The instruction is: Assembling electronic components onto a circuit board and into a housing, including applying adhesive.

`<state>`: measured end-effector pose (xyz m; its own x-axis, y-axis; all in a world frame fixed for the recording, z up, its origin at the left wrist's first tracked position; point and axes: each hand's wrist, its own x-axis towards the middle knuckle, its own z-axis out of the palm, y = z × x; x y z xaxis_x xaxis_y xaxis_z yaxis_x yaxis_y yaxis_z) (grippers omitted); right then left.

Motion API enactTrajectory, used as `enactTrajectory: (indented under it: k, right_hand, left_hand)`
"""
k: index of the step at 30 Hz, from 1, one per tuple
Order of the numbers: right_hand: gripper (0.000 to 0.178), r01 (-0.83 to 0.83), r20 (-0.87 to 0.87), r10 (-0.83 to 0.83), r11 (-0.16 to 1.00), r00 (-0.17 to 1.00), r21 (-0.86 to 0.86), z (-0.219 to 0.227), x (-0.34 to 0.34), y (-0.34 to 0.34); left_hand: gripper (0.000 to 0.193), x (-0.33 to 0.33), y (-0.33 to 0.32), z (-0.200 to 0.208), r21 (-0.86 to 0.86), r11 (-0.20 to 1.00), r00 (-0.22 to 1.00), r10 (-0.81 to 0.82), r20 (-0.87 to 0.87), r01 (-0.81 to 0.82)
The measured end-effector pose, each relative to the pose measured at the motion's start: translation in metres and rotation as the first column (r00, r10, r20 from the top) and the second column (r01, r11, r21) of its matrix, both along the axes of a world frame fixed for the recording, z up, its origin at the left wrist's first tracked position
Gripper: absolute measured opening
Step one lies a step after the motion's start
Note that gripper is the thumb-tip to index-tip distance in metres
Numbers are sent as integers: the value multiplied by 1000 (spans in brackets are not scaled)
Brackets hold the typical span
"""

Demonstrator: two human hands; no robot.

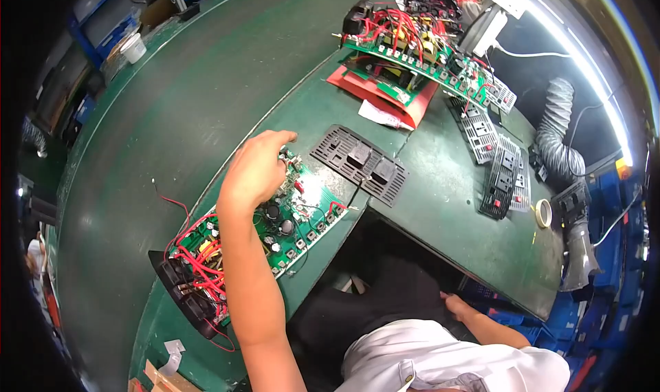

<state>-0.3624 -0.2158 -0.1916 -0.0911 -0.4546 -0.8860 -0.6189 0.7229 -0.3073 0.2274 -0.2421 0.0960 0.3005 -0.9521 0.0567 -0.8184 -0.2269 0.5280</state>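
The nearer left hand is arching over the green, red-wired rectangular circuit board, which is lying beneath on the green table, lengthwise near-left to far-right — fingers partly hidden, their grip unclear.

Circuit board is green with red wires, slotted panel dark grey, tabletop dark green, shirt white, trousers black, ribbed hose silver-grey.
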Motion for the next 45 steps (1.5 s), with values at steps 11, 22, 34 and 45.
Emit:
enactTrajectory:
  k: [11, 22, 34, 45]
  right_hand:
    - [51, -939, 399, 905, 255, 147, -232, 241, 143, -78]
    - [75, -788, -489, 826, -93, 281, -609, 246, 385, -207]
    - [72, -719, -277, 927, -12, 253, -695, 240, 405, -237]
    - [53, -379, -150, 911, 7, 384, -925, 304, 416, -208]
  left_hand:
    - [26, -3, -8, -12, 34, 993, 993, 115, -25, -114]
    - [17, 17, 8, -37, -130, 843, 530, 201, -824, -522]
    - [24, 10, 6, -27, -444, 623, 720, 298, -627, -644]
    - [31, -18, -1, 22, -459, 825, 862, 67, -502, -331]
